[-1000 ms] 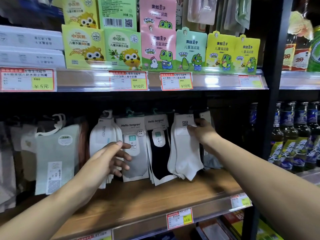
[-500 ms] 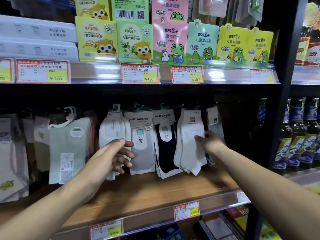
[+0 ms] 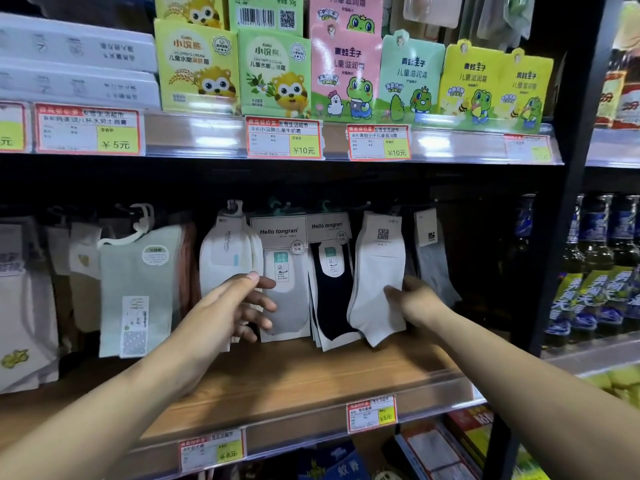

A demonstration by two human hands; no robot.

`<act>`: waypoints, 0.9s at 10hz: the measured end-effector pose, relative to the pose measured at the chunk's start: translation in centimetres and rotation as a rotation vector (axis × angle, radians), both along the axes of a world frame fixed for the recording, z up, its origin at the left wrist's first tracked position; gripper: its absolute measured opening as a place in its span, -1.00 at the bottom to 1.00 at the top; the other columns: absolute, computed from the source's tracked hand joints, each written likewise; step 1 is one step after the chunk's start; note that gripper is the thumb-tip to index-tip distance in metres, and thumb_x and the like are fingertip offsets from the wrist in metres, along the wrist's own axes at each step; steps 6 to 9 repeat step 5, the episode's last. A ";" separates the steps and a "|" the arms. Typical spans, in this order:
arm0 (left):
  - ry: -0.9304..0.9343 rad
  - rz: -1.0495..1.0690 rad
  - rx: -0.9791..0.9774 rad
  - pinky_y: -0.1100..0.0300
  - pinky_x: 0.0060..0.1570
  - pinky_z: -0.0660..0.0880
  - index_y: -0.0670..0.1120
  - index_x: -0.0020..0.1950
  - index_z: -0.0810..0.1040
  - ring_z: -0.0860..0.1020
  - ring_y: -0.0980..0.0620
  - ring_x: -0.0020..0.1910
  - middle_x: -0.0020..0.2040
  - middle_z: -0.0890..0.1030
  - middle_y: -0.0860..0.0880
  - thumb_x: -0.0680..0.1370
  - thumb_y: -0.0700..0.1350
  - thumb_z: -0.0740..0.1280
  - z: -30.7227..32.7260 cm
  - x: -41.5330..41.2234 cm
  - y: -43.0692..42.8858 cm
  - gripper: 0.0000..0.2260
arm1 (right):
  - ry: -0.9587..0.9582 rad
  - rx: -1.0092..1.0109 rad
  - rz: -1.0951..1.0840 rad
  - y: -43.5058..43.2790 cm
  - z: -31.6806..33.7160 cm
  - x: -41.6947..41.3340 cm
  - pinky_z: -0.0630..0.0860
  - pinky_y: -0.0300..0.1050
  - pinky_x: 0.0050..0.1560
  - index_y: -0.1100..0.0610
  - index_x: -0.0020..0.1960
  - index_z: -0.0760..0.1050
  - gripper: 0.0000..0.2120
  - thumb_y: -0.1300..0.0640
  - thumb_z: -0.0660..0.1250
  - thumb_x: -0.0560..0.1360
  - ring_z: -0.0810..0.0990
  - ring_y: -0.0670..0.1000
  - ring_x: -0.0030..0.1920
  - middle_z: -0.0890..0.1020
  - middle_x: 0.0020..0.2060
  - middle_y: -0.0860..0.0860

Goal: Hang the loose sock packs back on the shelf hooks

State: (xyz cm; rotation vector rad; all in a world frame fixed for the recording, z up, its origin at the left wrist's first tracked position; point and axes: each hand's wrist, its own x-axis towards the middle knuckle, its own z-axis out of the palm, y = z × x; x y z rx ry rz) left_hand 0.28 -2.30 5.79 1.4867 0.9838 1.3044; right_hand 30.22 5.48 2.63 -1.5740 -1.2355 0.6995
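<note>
Sock packs hang in a row from hooks under the upper shelf. A white sock pack (image 3: 375,271) hangs right of a black pack (image 3: 330,292) and a grey "Hello tongran" pack (image 3: 287,299). My right hand (image 3: 414,299) touches the white pack's lower right edge, thumb on its front and fingers behind. My left hand (image 3: 235,306) is open in front of a cream sock pack (image 3: 225,251), fingers spread over the grey pack's left edge. A grey sock pack (image 3: 433,261) hangs just right of the white one.
A wooden shelf board (image 3: 294,379) lies bare below the socks. Pale green socks (image 3: 138,285) and more packs hang at left. Cream boxes (image 3: 277,71) stand on the shelf above. Bottles (image 3: 602,265) fill the unit beyond a black upright post (image 3: 568,237).
My right hand has slid down from the white pack's top label to its lower right edge. My left hand has stayed by the cream pack. The camera has moved closer.
</note>
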 end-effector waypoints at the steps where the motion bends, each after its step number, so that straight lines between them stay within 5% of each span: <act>1: 0.005 -0.001 -0.002 0.22 -0.40 0.46 -0.17 0.12 0.59 0.58 -0.03 -0.28 -0.13 0.63 -0.16 0.65 -0.01 0.15 -0.2 0.0 0.0 -0.69 | -0.011 -0.011 -0.009 0.1 -0.5 -0.1 0.56 0.04 0.12 0.25 0.24 0.50 -0.74 0.15 0.29 0.60 0.63 0.24 0.13 0.65 0.16 0.21; 2: 0.014 0.003 -0.008 0.20 -0.38 0.46 -0.18 0.11 0.58 0.58 -0.05 -0.27 -0.13 0.64 -0.16 0.64 -0.01 0.15 -0.3 0.0 0.1 -0.69 | -0.096 -0.022 -0.035 0.2 -1.2 0.0 0.56 0.13 0.21 0.17 0.12 0.49 -0.83 0.12 0.34 0.57 0.63 0.26 0.15 0.66 0.17 0.20; 4: 0.107 -0.002 0.035 0.16 -0.27 0.46 -0.19 0.07 0.63 0.60 -0.04 -0.22 -0.10 0.64 -0.17 0.66 -0.16 0.14 -0.8 -0.4 0.1 -0.73 | -0.361 0.033 -0.121 -1.4 -2.4 -0.2 0.50 -0.04 0.00 0.25 0.34 0.37 -0.56 0.12 0.37 0.52 0.62 0.27 0.15 0.65 0.14 0.23; 5: 0.101 0.002 0.032 0.13 -0.27 0.44 -0.15 0.00 0.68 0.59 -0.01 -0.27 -0.18 0.65 -0.12 0.64 -0.13 0.18 -0.9 -0.7 -0.2 -0.73 | -0.320 0.170 -0.127 -2.6 -2.1 -1.3 0.43 -0.10 0.00 0.21 0.28 0.44 -0.65 0.09 0.35 0.55 0.61 0.17 0.09 0.64 0.10 0.16; 9: 0.101 0.002 0.032 0.13 -0.27 0.44 -0.15 0.00 0.68 0.59 -0.01 -0.27 -0.18 0.65 -0.12 0.64 -0.13 0.18 -0.9 -0.7 -0.2 -0.73 | -0.320 0.170 -0.127 -2.6 -2.1 -1.3 0.43 -0.10 0.00 0.21 0.28 0.44 -0.65 0.09 0.35 0.55 0.61 0.17 0.09 0.64 0.10 0.16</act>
